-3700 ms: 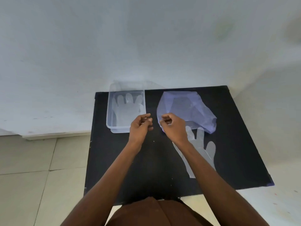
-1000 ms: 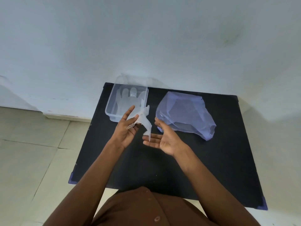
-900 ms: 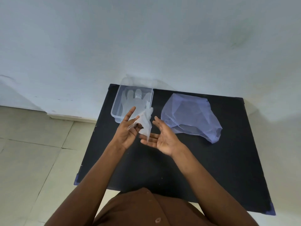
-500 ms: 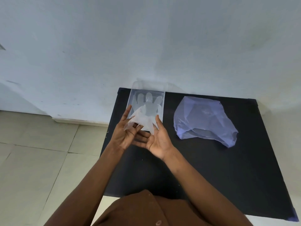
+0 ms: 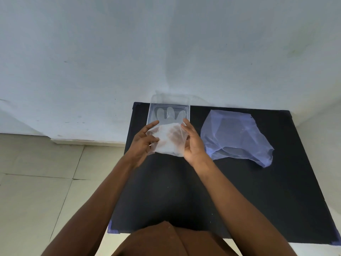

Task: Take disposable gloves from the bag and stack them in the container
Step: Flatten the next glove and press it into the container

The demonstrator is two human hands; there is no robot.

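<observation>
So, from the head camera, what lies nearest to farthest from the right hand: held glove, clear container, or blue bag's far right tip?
1. Held glove, touching the right hand, on its left.
2. Clear container, just beyond the fingertips.
3. Blue bag, its tip out right.

Container (image 5: 169,108) at table (image 5: 239,191) far-left corner, gloves (image 5: 170,113) inside; bag (image 5: 234,137) right.

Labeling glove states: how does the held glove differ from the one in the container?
The held glove is pinched between the left hand and right hand, above the container's near end; the glove in the container lies flat inside. The held one looks bunched, no fingers showing; the other's are spread. Both are thin translucent plastic.
</observation>
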